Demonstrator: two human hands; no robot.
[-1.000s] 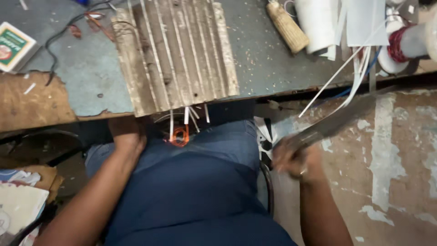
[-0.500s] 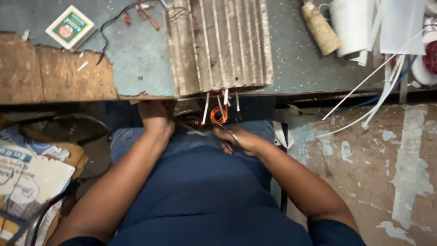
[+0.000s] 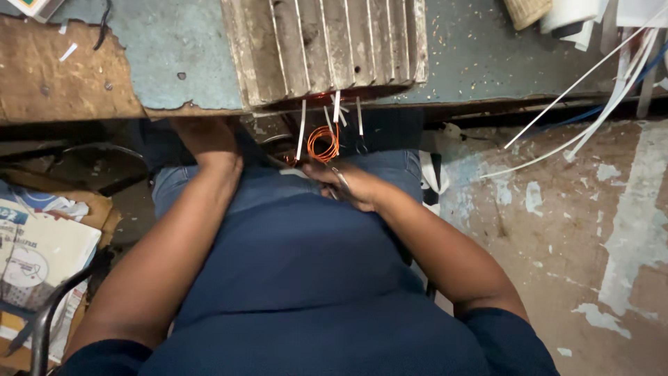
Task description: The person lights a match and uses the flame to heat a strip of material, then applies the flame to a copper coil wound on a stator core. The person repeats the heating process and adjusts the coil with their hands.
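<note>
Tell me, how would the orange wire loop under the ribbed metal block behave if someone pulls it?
The orange wire loop looks thin, so it would probably bend easily and keep kinks. It seems light. One end appears to run into the ribbed metal block, so a pull would likely meet resistance.

The copper wire coil [image 3: 322, 143] is bright orange, with white sleeves [image 3: 300, 129] beside it. The ribbed motor housing [image 3: 327, 45] is dull grey on a blue-grey worktop [image 3: 174, 56]. The shirt [image 3: 306, 278] is navy.

Hidden under the bench edge

Your left hand [image 3: 209, 143] vanishes beneath the workbench [image 3: 160, 63] at eleven o'clock; the finned motor casing [image 3: 327, 42] is cropped at twelve.
</note>
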